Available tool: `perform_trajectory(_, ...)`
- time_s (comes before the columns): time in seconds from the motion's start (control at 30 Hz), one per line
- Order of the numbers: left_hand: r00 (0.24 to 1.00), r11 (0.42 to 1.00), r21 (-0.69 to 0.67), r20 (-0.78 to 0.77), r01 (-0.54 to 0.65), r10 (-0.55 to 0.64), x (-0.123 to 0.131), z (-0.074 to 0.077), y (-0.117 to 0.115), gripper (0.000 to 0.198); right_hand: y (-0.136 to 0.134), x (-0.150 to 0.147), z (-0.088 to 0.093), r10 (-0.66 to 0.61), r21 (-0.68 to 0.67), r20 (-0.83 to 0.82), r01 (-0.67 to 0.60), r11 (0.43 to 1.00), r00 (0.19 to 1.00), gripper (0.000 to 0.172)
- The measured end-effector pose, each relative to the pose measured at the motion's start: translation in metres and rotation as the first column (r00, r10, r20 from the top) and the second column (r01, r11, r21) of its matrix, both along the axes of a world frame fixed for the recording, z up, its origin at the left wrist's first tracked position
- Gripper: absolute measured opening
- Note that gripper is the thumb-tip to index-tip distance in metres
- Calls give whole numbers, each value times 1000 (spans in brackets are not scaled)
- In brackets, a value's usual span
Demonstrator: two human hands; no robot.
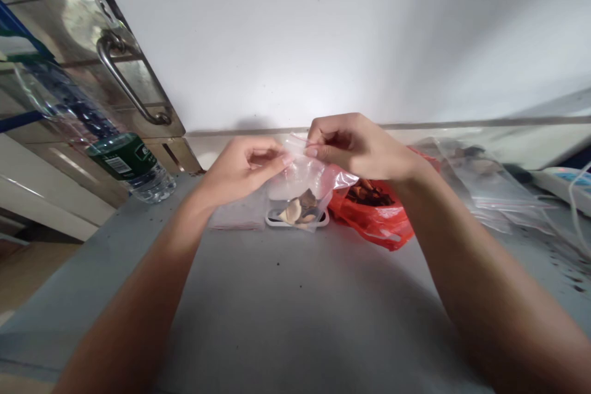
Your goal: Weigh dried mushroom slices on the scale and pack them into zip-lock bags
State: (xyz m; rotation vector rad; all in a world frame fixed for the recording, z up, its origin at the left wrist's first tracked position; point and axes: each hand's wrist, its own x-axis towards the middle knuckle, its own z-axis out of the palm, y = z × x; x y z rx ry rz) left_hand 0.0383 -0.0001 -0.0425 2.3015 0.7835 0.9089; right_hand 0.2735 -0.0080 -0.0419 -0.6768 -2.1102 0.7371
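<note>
2 closed grips, of the left hand (252, 163) and the right hand (353, 146), pinch the top of a clear zip-lock bag (301, 175). Dried slices (299, 210) sit low inside it, above a white-rimmed tray (271, 222) on the tabletop (295, 320), beside a red plastic bag (381, 229). If 1 pinch slips with the seal gaping, slices could spill.

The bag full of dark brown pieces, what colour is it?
The bag is red; the head view shows it best.
</note>
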Motion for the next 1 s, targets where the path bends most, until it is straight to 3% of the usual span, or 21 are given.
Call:
perform_trajectory(0.23,984,992,8,124,-130,128,-4,-2,2,24,-4,6,5,-7,-89,88,15,996,996,22)
perform_trajectory(0.37,987,993,9,105,-121,120,-5,-2,2,27,-3,9,6,-10,-28,143,14,1000,990,25)
perform_trajectory(0.53,987,981,130,102,-140,128,-5,0,0,32,0,6,2,44,-80,104,-36,996,994,36)
perform_trajectory(0.7,982,971,159,88,-179,166,-6,3,-1,32,-3,10,10,-5,-136,159,27,990,987,54)
perform_trajectory(0.77,987,974,163,59,-158,150,-2,5,-4,29,-7,9,15,-10,-146,270,51,988,963,48)
perform_trajectory(0.9,983,952,248,85,-177,161,16,8,-12,23,-16,3,19,111,-284,408,10,959,906,9)
perform_trajectory(1.0,955,915,299,200,-272,218,32,11,-18,23,-25,12,21,134,-285,384,-21,958,914,13)
